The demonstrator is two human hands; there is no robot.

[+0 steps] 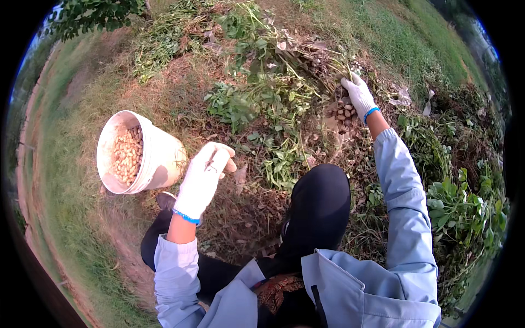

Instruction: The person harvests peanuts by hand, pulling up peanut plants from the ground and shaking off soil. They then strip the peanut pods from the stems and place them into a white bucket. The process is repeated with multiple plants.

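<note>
My right hand [359, 96], in a white knit glove with a blue cuff, grips the stems of an uprooted peanut plant [324, 57] at the upper right. A cluster of peanut pods [345, 111] hangs beside its palm. My left hand [203, 176], gloved alike, is held above the ground at left centre with its fingers curled. Its palm is turned away, so whether anything is inside cannot be seen. Left of it stands a white plastic bucket [164, 158], partly filled with loose peanuts in their shells [128, 156].
Pulled plants with green leaves [238, 104] lie in front of me. Another leafy heap [463, 209] is at my right. Scraps of thin plastic film [401, 96] lie among dry litter. My bent knee [322, 201] rises between my arms. Grass [78, 197] borders the left side.
</note>
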